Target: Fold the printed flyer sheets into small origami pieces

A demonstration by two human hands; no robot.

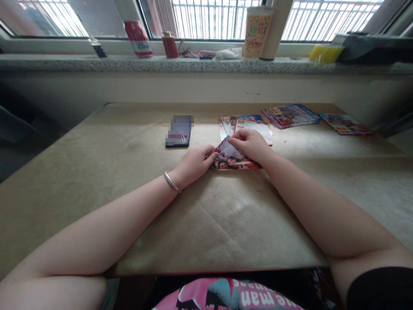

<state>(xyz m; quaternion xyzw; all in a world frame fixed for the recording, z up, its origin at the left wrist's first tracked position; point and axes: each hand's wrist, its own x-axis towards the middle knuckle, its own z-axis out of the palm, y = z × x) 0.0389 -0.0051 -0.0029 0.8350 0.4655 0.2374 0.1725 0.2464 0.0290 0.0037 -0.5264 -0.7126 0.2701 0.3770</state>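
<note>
Phone: a dark handset [179,134] lies on the tan table [80,172], apart from the papers, its screen blurred.
Left hand: the person's left hand [193,162] grips the near left edge of a colour-printed leaflet [237,162], thumb on top.
Leaflet: it sits between both hands near the middle of the table; with both hands on it and none of the piles holding it, handling looks partway through.
Loose sheets: printed sheets [253,124] overlap untidily just beyond the leaflet; whether they are finished or waiting cannot be told.
Right hand: the right hand [249,144] pinches the leaflet's upper edge between thumb and forefinger.
Fanned stack: a spread of printed leaflets [290,115] lies apart from either grip, apparently set aside.
Last stack: a smaller pile [346,124] rests farthest right, also untouched.
</note>
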